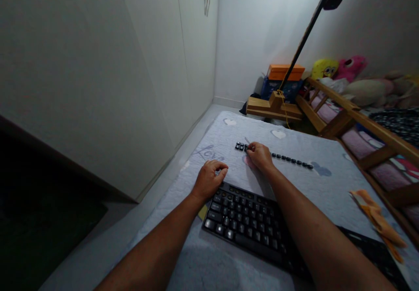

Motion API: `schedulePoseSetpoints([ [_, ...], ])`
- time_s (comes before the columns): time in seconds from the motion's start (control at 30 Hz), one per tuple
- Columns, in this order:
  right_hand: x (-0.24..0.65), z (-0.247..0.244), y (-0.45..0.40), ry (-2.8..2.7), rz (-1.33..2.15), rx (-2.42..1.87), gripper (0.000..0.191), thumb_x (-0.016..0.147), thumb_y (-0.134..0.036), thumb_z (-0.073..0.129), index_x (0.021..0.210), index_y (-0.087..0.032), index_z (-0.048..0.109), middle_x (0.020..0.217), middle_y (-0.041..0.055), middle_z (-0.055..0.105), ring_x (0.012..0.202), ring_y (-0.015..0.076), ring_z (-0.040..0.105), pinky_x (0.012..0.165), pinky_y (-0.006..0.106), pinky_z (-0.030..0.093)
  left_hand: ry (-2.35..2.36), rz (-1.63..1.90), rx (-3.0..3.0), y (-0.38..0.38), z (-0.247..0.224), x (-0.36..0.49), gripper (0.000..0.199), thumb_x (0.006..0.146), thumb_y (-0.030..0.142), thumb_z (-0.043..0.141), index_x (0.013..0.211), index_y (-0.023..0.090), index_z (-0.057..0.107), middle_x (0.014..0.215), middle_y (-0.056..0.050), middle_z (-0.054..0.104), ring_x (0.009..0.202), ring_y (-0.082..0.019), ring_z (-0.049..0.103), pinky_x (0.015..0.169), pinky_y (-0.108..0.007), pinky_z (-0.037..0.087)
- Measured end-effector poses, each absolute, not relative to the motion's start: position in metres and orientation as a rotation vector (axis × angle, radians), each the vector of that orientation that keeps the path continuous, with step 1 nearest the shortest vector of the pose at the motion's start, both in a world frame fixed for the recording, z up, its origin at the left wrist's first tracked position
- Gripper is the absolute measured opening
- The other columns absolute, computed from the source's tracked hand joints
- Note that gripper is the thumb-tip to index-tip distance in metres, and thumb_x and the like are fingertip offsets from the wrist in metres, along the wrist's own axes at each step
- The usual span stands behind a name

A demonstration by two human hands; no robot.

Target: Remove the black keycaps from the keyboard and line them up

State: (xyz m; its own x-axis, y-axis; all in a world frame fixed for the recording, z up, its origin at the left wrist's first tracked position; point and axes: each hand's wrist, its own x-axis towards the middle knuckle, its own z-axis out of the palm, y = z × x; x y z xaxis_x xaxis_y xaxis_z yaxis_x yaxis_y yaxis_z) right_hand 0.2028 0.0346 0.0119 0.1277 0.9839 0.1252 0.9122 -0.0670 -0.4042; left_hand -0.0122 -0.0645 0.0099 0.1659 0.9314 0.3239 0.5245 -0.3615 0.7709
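A black keyboard (248, 225) lies on the light blue patterned cloth (216, 260), and a few spots in its top row show no keycaps. My left hand (210, 178) is at the keyboard's upper left corner, fingers curled, and whatever may be between them is hidden. Beyond the keyboard, my right hand (260, 154) pinches a thin metal tool (247, 140) at a row of small black keycaps (291, 160). Several keycaps sit left of the right hand in two short lines; more run off to its right. Part of the row is hidden behind that hand.
An orange cloth (379, 219) lies at the right, beside a dark flat object (369, 247). A wooden bed rail (347, 103) borders the right side. A wooden stand (275, 105) with a slanted pole is behind, and a pale cabinet (147, 64) rises at left.
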Motion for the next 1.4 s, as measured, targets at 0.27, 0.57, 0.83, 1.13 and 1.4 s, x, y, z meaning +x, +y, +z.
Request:
schedulePoseSetpoints([
  [0.27,0.2017,0.0134,0.0315,-1.858,0.225,-2.034,0.02,0.077,-0.023,0.058,0.089,-0.022,0.074,0.082,0.005,0.074,0.077,0.017,0.065,0.068,0.024,0.042,1.366,1.079,1.965,-0.0638,0.0097,-0.0126,0.014,0.084,0.023,0.056,0.083,0.019,0.069,0.086,-0.002,0.069,0.087,-0.018,0.06,0.084,-0.032,0.045],
  [0.57,0.2009,0.0162,0.0291,-1.873,0.226,-2.016,0.022,0.078,-0.022,0.057,0.091,-0.022,0.074,0.087,0.0059,0.075,0.082,0.0173,0.066,0.071,0.024,0.043,1.368,1.054,1.971,-0.0646,0.0114,-0.0123,0.014,0.083,0.023,0.056,0.083,0.019,0.069,0.085,-0.003,0.069,0.085,-0.018,0.06,0.083,-0.031,0.045],
  [0.83,0.1989,0.019,0.0285,-1.865,0.225,-2.027,0.021,0.078,-0.022,0.059,0.092,-0.022,0.074,0.088,0.0059,0.074,0.083,0.017,0.066,0.071,0.023,0.043,1.368,1.038,1.967,-0.0647,0.0114,-0.013,0.013,0.083,0.021,0.057,0.082,0.018,0.069,0.085,-0.003,0.069,0.086,-0.018,0.061,0.084,-0.031,0.045],
  [1.13,0.1997,0.016,0.0293,-1.858,0.221,-2.001,0.02,0.077,-0.021,0.058,0.089,-0.022,0.074,0.084,0.0053,0.074,0.079,0.0171,0.065,0.069,0.024,0.043,1.372,1.026,1.977,-0.0642,0.0099,-0.0129,0.013,0.082,0.021,0.057,0.083,0.019,0.07,0.085,-0.003,0.069,0.085,-0.018,0.061,0.083,-0.032,0.046],
  [1.4,0.2006,0.0172,0.0278,-1.795,0.271,-1.945,0.017,0.074,-0.021,0.06,0.086,-0.021,0.073,0.077,0.0037,0.072,0.072,0.016,0.062,0.068,0.024,0.042,1.366,1.033,1.976,-0.0639,0.0085,-0.0135,0.013,0.083,0.022,0.057,0.084,0.018,0.07,0.086,-0.003,0.069,0.086,-0.018,0.061,0.083,-0.031,0.047],
])
